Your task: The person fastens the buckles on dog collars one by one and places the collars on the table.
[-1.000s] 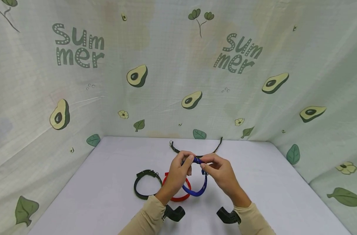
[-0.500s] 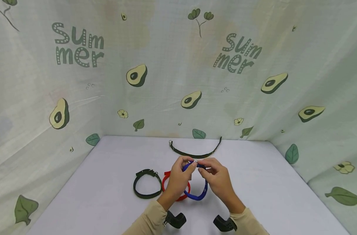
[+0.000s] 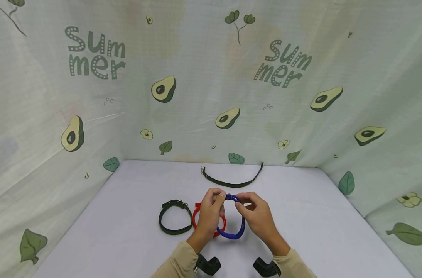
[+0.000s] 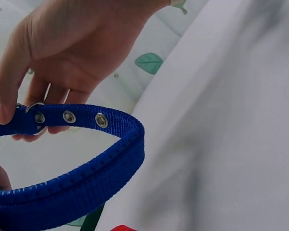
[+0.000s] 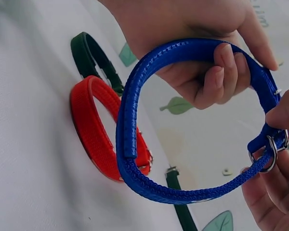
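Observation:
A blue dog collar, fastened in a loop, hangs between both hands above the table. My left hand grips its left side; in the right wrist view, the left hand's fingers curl round the blue band. My right hand pinches the other side, its thumb and fingertips beside a metal D-ring. Metal eyelets line the strap in the left wrist view. Behind the left hand lies a red collar, partly hidden in the head view.
A dark green collar lies looped on the white table, left of the red one. Farther back, another dark green collar lies unfastened in a curve. A printed cloth walls the back and sides.
Both hands have come lower and nearer with the blue collar. The right hand's fingers have shifted away from the left hand's, so the buckle area now shows between them.

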Tool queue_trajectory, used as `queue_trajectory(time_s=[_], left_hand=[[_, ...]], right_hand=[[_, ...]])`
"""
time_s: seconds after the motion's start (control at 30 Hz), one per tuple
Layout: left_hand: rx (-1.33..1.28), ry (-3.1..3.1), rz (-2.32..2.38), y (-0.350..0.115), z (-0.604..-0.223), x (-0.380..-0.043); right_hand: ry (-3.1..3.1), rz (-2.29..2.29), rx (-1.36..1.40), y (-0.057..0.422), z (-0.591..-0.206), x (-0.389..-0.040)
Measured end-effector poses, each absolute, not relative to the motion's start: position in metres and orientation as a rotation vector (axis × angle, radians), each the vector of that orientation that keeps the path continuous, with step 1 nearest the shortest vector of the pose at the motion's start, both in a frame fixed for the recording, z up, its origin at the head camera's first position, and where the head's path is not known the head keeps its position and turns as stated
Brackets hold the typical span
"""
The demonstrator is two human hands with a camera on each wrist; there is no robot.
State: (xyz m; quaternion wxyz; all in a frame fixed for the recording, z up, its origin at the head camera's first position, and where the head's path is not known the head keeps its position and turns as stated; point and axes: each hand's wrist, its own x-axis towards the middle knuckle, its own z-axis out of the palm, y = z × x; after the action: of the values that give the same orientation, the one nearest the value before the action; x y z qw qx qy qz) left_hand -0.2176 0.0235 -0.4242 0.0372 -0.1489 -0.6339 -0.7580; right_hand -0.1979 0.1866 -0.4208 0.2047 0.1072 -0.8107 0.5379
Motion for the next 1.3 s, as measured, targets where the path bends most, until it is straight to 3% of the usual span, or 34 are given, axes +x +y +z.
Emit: queue_trajectory(time_s=[0.43, 0.8, 1.3], left_hand=[[-0.612, -2.227, -2.233, 0.022, -0.431, -0.228], [-0.495, -2.585, -1.68, 0.02, -0.433, -0.231], [-0.367, -2.557, -1.816, 0.023, -0.438, -0.231]], right_hand=[[-2.325, 1.259, 0.232, 0.204, -0.428, -0.206], [-2.443, 1.274, 0.183, 0.215, -0.432, -0.21], [-2.824, 1.353, 0.127, 0.249, -0.422, -0.213]])
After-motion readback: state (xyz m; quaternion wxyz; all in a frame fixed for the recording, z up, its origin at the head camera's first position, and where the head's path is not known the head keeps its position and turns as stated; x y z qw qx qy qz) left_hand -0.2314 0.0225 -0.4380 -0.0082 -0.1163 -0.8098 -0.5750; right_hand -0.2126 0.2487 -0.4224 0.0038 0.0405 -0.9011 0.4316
